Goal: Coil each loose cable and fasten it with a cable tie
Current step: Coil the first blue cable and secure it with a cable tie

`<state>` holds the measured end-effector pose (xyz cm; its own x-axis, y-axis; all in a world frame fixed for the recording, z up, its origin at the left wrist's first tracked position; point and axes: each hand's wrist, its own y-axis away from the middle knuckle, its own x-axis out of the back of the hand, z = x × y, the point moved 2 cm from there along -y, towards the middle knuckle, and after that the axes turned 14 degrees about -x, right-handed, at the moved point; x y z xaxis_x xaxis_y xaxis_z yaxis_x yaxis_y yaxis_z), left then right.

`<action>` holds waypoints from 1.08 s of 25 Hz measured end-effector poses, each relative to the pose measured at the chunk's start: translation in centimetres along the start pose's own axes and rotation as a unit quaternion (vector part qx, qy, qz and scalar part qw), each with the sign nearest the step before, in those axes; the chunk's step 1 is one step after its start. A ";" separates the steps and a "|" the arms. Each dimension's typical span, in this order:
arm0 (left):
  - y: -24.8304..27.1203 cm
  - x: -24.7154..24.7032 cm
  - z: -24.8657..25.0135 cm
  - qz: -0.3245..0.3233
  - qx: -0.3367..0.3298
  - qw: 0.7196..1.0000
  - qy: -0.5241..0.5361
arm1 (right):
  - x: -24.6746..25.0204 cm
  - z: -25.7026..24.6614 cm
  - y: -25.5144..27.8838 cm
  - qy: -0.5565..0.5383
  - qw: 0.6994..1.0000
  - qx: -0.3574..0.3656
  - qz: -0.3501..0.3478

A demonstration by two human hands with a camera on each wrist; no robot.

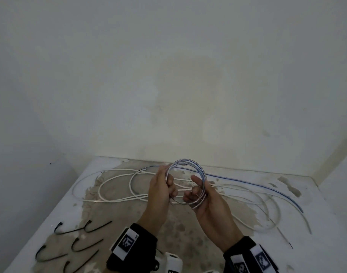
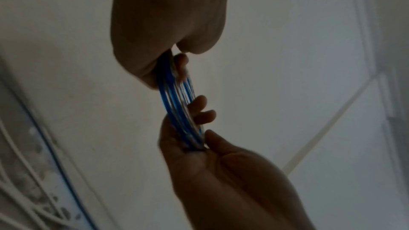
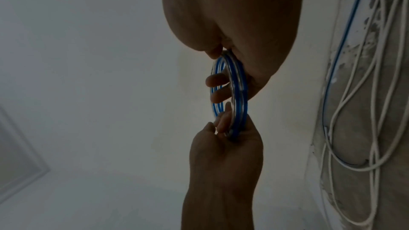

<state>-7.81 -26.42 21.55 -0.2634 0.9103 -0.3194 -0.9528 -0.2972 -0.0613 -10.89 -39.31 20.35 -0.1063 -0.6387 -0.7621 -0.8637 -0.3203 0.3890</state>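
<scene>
Above the table I hold a coil of clear cable with a blue stripe [image 1: 185, 160], wound in several loops. My left hand [image 1: 168, 184] grips the coil's left side with curled fingers. My right hand [image 1: 194, 189] holds its lower right side, fingers curled under the loops and thumb raised. In the left wrist view the coil [image 2: 177, 104] runs edge-on from my left hand [image 2: 168, 29] down to my right hand [image 2: 221, 163]. The right wrist view shows the same coil [image 3: 239, 97] between both hands. A loose blue-striped tail [image 1: 247, 183] trails right across the table.
Loose white cables [image 1: 119, 170] sprawl in wide loops over the stained white table [image 1: 326, 239], behind and to the right of my hands. Several black cable ties [image 1: 98, 228] lie at the front left. Walls close in the table at the back and on both sides.
</scene>
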 end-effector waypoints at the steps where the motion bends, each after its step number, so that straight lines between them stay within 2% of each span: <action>1: 0.4 0.4 -0.4 -0.015 0.003 0.999 -0.046 | 0.3 0.3 0.0 0.008 1.000 -0.008 -0.004; 4: 0.8 1.6 -1.4 -0.038 0.004 0.993 -0.108 | 1.0 1.2 0.3 0.051 0.998 -0.048 -0.007; 10: -0.4 4.1 -1.0 -0.095 -0.076 0.970 -0.212 | -0.1 0.4 -0.5 0.096 0.991 -0.085 -0.034; 17: -2.0 5.7 1.3 -0.017 -0.037 0.994 -0.100 | -3.6 3.7 -2.0 0.099 0.990 -0.071 -0.066; 23: -2.7 7.6 1.0 -0.079 -0.041 0.990 -0.107 | -5.2 2.4 -2.9 0.097 0.988 -0.098 -0.066; 27: -2.9 8.2 0.5 -0.081 -0.008 0.996 -0.044 | -6.3 3.4 -3.1 0.127 0.980 -0.125 -0.085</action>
<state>-7.26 -17.98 19.64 -0.1188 0.9683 -0.2198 -0.9815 -0.1481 -0.1216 -9.26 -31.93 22.21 0.1822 -0.7042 -0.6862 -0.7068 -0.5790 0.4064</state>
